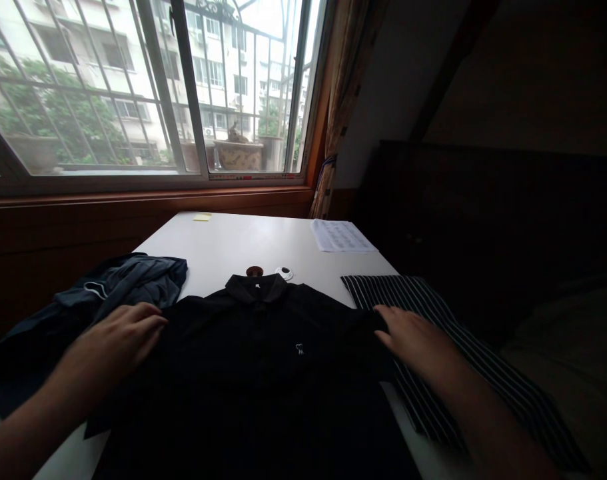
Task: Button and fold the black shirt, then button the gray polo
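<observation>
A black collared shirt (pixel 253 393) lies spread face up, its collar toward the window and a small white heart-like emblem on the chest. My left hand (pixel 120 333) is at the sleeve on the left, fingers bent and closed on the cloth by the shoulder. On the opposite side, my right hand (pixel 416 343) has its thumb and fingers around the other sleeve's edge. Dark cloth and dim light hide the exact grip of both hands. The shirt's lower part runs out of view at the bottom.
The shirt lies on a white table (pixel 243 233). Crumpled dark clothing (pixel 133 283) is at left, striped black-and-white cloth (pixel 398 293) at right. Beyond the collar are a brown round object (pixel 254 271) and a white one (pixel 284 273). Printed papers (pixel 340 236) and a yellow note (pixel 202 217) lie farther back.
</observation>
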